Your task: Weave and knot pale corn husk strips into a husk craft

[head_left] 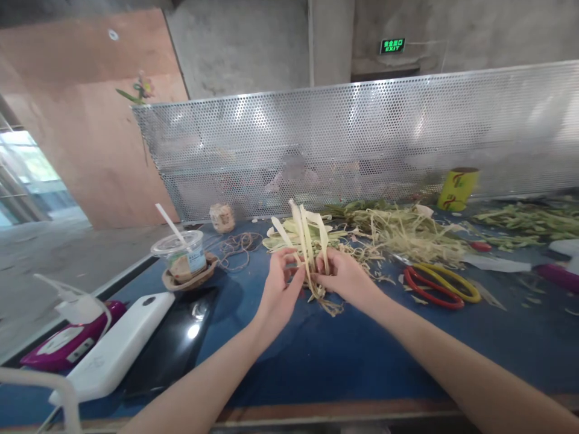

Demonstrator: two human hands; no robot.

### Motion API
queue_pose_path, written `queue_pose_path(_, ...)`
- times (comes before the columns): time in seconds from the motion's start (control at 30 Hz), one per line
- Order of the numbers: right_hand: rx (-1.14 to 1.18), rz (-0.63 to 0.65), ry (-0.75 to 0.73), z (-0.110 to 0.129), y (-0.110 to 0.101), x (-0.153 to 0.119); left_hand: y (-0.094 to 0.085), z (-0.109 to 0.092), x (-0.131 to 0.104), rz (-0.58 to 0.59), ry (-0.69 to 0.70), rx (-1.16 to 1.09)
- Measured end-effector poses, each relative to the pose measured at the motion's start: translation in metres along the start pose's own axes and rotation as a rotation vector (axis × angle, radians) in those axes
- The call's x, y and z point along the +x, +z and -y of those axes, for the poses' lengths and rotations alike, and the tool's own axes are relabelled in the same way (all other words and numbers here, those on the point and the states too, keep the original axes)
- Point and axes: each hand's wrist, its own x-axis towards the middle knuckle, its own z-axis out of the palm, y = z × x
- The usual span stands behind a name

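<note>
Between my two hands stands a small bundle of pale, dried leaf strips (304, 235) that look like corn husk, their tips fanned upward. My left hand (284, 282) has its fingers curled round the left side of the bundle. From the right, my right hand (340, 276) pinches the strips near their base. Stringy brown ends (331, 307) hang below the fingers over the blue tabletop (289, 361). Behind the bundle lie more pale green husks (275, 242). Scissors with one red and one yellow handle (434, 286) lie to the right.
A lidded cup with a straw (183, 259) sits in a brown tray at left, near loose twine (239, 247). A white power bank (117, 343), a dark tablet-like panel (174, 337) and a purple power strip (75, 337) lie nearer. Behind runs a perforated metal screen (316, 138); a yellow roll (458, 188) stands right.
</note>
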Motion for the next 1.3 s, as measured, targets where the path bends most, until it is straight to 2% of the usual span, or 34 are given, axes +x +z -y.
queue_pose_path(0.1, 0.028, 0.018, -0.027, -0.002, 0.007, 0.0, 0.003, 0.005, 0.001, -0.078, -0.076, -0.016)
queue_pose_path(0.17, 0.034, 0.032, -0.035, -0.003, 0.009, -0.001, 0.004, 0.005, 0.0, -0.09, -0.198, -0.011)
queue_pose_path(0.27, 0.024, -0.013, -0.063, -0.003, 0.006, -0.003, 0.003, 0.0, 0.0, -0.078, -0.412, -0.095)
queue_pose_path(0.3, 0.023, -0.031, -0.074, -0.002, 0.005, -0.004, 0.002, -0.002, 0.0, -0.03, -0.491, -0.155)
queue_pose_path(0.4, 0.043, -0.035, -0.093, 0.0, 0.002, -0.006, -0.002, -0.006, 0.004, 0.224, -0.731, -0.323)
queue_pose_path(0.47, 0.071, -0.019, -0.093, 0.001, 0.001, -0.007, -0.004, -0.005, 0.006, 0.313, -0.812, -0.371)
queue_pose_path(0.53, 0.111, -0.01, -0.075, 0.003, 0.001, -0.007, -0.006, -0.002, 0.008, 0.368, -0.815, -0.397)
queue_pose_path(0.63, 0.175, -0.017, -0.054, 0.004, -0.001, -0.007, -0.009, 0.0, 0.009, 0.443, -0.742, -0.418)
queue_pose_path(0.77, 0.276, -0.029, -0.067, 0.003, -0.006, -0.005, -0.011, -0.001, 0.005, 0.499, -0.628, -0.414)
queue_pose_path(0.87, 0.25, -0.05, -0.049, 0.001, -0.01, -0.004, -0.012, -0.001, 0.003, 0.529, -0.584, -0.41)
queue_pose_path(1.0, 0.07, -0.106, -0.09, 0.0, -0.013, -0.004, -0.01, -0.002, 0.003, 0.439, -0.564, -0.381)
queue_pose_path(1.13, -0.016, -0.086, -0.117, 0.003, -0.01, -0.006, -0.007, -0.004, 0.005, 0.324, -0.568, -0.341)
queue_pose_path(1.3, -0.023, -0.018, -0.066, 0.003, -0.008, -0.007, -0.006, -0.006, 0.004, 0.349, -0.495, -0.238)
